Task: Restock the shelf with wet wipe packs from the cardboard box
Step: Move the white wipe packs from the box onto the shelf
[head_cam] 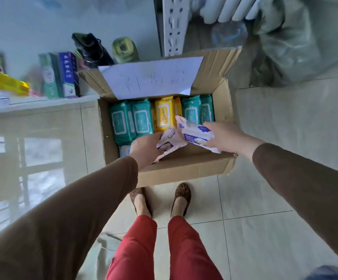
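Note:
An open cardboard box [184, 168] stands on the floor in front of my feet. Inside it stand several teal wet wipe packs [121, 122] and a yellow pack [165, 114]. My left hand [143, 150] grips a pink and white wipe pack [171, 141] over the box's near side. My right hand [222, 136] holds a second pink and white pack [196, 134] with purple lettering, just beside the first. A white shelf [32, 102] runs along the left.
On the shelf stand green and blue cartons [60, 75], yellow packets [8, 83], a black object [92, 50] and a green roll [124, 49]. A white slotted upright [172, 25] rises behind the box. A large grey-green bag [305, 41] fills the upper right. Tiled floor surrounds my feet.

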